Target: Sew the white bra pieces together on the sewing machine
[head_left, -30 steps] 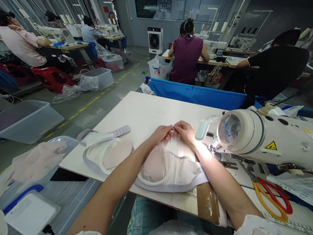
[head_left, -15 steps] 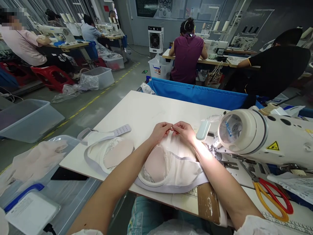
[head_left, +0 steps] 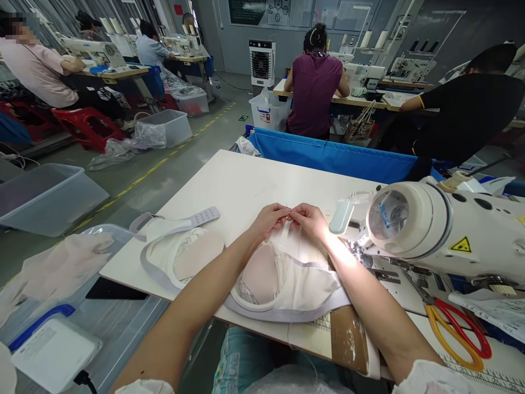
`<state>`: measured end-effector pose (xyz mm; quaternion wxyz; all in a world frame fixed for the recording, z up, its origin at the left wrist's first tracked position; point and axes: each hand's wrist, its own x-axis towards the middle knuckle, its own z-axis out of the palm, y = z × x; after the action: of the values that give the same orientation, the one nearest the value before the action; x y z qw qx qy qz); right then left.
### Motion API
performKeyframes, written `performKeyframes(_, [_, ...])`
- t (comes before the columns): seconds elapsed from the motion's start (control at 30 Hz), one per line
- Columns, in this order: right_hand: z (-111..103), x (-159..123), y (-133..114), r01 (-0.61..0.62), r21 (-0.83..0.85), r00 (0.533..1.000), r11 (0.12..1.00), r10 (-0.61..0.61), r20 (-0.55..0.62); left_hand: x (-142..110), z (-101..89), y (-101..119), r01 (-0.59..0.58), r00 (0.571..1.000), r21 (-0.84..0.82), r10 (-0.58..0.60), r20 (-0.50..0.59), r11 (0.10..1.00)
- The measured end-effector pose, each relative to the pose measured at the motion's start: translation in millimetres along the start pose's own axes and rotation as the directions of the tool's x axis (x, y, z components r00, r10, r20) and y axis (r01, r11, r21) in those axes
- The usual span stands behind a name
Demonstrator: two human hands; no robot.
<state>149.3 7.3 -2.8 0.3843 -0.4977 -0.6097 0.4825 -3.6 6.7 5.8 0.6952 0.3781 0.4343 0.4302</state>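
Observation:
A white bra with pale pink cups lies across the table in front of me, its left half showing past my left forearm. My left hand is closed in a pinch at the upper edge of the bra. Fingertip to fingertip with it, my right hand is also pinched shut on the bra's thin white fabric. The exact bit between the fingertips is too small to make out. A fine loose thread hangs from the bra's lower edge over the table's front.
Right of my hands stands a white sewing machine, its lamp lighting my right wrist. Scissors with red and yellow handles lie at the right. A clear bin holds pale fabric pieces at the left. Ahead hangs a blue cloth trough; several people sit beyond.
Both hands stay pinched together in nearly the same place. The loose thread at the bra's lower edge shows more plainly, and the view has shifted slightly.

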Motion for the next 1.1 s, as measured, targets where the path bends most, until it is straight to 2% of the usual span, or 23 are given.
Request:
performKeyframes(0.07, [-1, 1, -1, -0.014, 0.003, 1.000, 1.000, 0.014, -0.014, 2, -0.9, -2, -0.023, 1.000, 0.009, 0.023, -0.011, 1.000])
performKeyframes(0.17, [-5, 3, -3, -0.029, -0.105, 0.997, 0.994, 0.021, -0.072, 4, -2.5, -4, -0.077, 0.997, 0.065, 0.078, -0.028, 0.995])
performKeyframes(0.33, [-10, 3, -7, 0.020, -0.233, 0.985, 0.972, -0.059, -0.163, 2, -2.4, -5, -0.140, 0.989, 0.190, 0.147, -0.024, 0.972])
performKeyframes(0.43, [-10, 2, -9, 0.052, -0.261, 0.972, 0.964, -0.109, -0.210, -1, -1.1, -4, -0.150, 0.988, 0.179, 0.153, -0.007, 0.972])
performKeyframes(0.53, [-9, 0, -11, 0.034, -0.249, 0.964, 0.968, -0.098, -0.249, -2, -0.9, -3, -0.152, 0.988, 0.128, 0.154, -0.005, 0.980])
performKeyframes(0.7, [-9, -2, -14, -0.025, 0.018, 0.984, 1.000, 0.028, -0.177, -1, -1.6, -4, -0.188, 0.982, 0.128, 0.190, -0.004, 0.974])
performKeyframes(0.77, [-9, -2, -14, -0.030, 0.064, 0.984, 0.998, 0.041, -0.171, -1, -1.7, -4, -0.185, 0.983, 0.137, 0.186, 0.001, 0.973])
performKeyframes(0.9, [-8, -2, -13, -0.040, 0.000, 0.983, 0.999, 0.039, -0.182, -1, -1.3, -4, -0.179, 0.984, 0.121, 0.177, 0.020, 0.977])
performKeyframes(1.1, [-8, -1, -8, -0.004, -0.211, 0.982, 0.977, -0.037, -0.187, 1, -1.4, -4, -0.115, 0.993, 0.078, 0.114, 0.016, 0.990])
